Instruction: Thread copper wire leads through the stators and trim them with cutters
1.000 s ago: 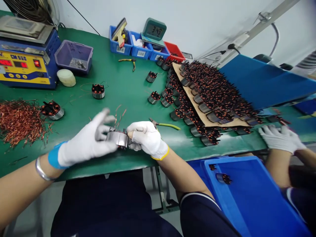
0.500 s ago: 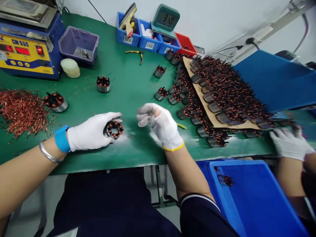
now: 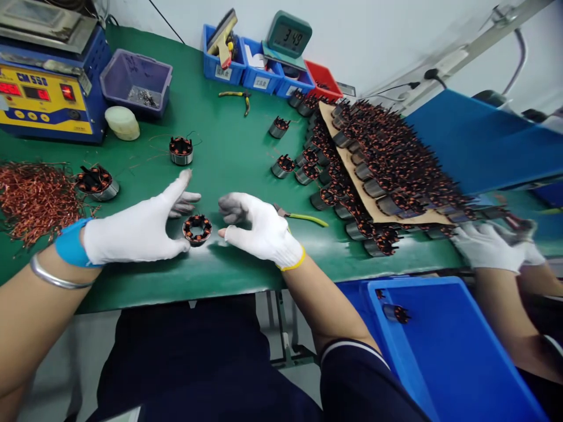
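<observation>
Between my two gloved hands, a motor stator (image 3: 197,230) with copper windings stands on the green table (image 3: 145,282). My left hand (image 3: 145,225) is open at its left side, thumb near its lower edge and fingers spread apart. On the other side, my right hand (image 3: 259,228) is open and curved toward it, a small gap between. Cutting pliers (image 3: 303,218) with yellow-green handles lie partly behind my right hand. Farther back, another stator (image 3: 180,150) has loose wire ends sticking out. A larger stator (image 3: 97,182) sits left of it.
A pile of copper wire scraps (image 3: 35,199) lies at the left, below a blue and yellow machine (image 3: 48,97). Many stators (image 3: 378,152) crowd the right, some on cardboard. A blue tray (image 3: 457,346) is below the table edge. A co-worker's gloved hand (image 3: 488,249) is at far right.
My left hand has opened and let go of the stator, its fingers swinging up and away. My right hand has moved left, close to the stator. The pliers show more now.
</observation>
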A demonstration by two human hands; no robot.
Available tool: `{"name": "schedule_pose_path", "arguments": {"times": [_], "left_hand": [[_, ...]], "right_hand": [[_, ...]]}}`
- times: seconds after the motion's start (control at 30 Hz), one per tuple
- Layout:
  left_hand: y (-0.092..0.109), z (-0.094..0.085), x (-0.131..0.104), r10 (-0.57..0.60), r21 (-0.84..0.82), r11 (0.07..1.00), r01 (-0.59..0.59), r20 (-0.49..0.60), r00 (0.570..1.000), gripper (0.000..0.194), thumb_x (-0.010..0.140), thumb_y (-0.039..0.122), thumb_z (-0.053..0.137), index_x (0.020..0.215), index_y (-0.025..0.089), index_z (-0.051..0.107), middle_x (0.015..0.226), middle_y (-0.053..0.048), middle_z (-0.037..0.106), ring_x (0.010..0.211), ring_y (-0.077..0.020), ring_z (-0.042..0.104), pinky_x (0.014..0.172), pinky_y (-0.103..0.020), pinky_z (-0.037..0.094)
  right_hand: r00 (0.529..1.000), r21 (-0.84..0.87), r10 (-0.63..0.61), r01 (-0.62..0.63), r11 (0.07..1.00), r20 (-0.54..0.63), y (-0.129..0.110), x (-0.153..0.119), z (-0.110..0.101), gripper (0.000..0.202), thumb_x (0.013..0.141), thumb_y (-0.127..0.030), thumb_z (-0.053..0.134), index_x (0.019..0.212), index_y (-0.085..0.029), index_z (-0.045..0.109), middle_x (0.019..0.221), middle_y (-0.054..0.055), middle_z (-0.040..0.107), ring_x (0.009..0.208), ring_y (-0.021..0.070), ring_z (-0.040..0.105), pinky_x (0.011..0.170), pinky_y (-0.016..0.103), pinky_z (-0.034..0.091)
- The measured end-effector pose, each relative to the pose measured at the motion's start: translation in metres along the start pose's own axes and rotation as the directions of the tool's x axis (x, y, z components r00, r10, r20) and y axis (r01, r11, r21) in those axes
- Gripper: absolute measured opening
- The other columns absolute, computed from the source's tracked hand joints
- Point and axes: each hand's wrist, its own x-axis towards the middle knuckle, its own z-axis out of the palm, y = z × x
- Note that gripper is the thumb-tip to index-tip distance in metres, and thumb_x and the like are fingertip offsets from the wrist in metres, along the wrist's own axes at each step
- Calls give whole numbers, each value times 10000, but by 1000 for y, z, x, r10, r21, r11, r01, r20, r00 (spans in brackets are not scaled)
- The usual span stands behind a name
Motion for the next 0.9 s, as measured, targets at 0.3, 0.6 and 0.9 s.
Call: {"name": "schedule_pose_path", "arguments": {"times": [0.3,0.6,0.9], "left_hand": [[18,23,8,-161,158,969,189,-173,972,1178,609,515,695,1517,152,37,1017,-79,684,887,-275,673,795,-373,525],[16,20,7,-105,151,981,121,-115,988,1124,644,433,657,1514,149,6,1040,-66,681,829,-226,667,714,-319,507],[10,12,7,-47,150,987,51,-33,998,1104,633,395,660,1519,173,41,1125,-70,663,859,-224,667,773,-319,513]], "right_hand": [[963,42,-78,92,995,-259,-1,26,14,378,777,-194,469,1143,-167,560,1022,61,673,807,154,639,779,325,547],[989,145,-55,74,987,-135,0,23,14,486,726,-178,519,1212,-191,520,774,-11,597,704,139,566,758,336,526],[993,460,121,-102,882,-11,16,23,-24,465,691,-273,631,1128,-142,538,612,-73,485,568,86,457,759,356,537]]}}
